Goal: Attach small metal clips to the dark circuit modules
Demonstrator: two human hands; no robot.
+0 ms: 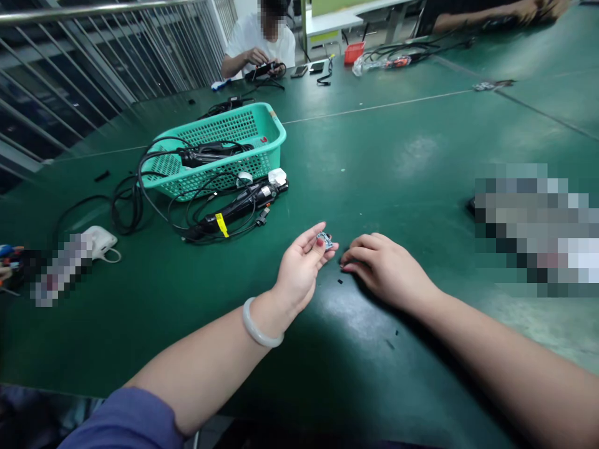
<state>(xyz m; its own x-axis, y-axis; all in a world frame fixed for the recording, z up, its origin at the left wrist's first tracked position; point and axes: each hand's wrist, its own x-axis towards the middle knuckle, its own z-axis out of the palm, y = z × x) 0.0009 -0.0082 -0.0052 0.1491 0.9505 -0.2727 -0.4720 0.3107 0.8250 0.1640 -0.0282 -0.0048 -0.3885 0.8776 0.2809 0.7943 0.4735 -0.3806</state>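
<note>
My left hand [302, 265] is raised a little above the green table [397, 156], fingers pinched on a small blue-grey circuit board [324, 239]. A pale bangle [259, 324] circles that wrist. My right hand [381, 268] lies palm down just right of it, fingertips curled and pressed on the table near a tiny dark part [342, 264]; what sits under them is hidden. Another tiny dark piece [340, 282] lies between the hands.
A teal basket [262, 128] with black cables stands at the left, a black tool with a yellow tag [234, 212] in front of it. A white device [100, 240] lies far left. A person in white [259, 40] works at the far edge.
</note>
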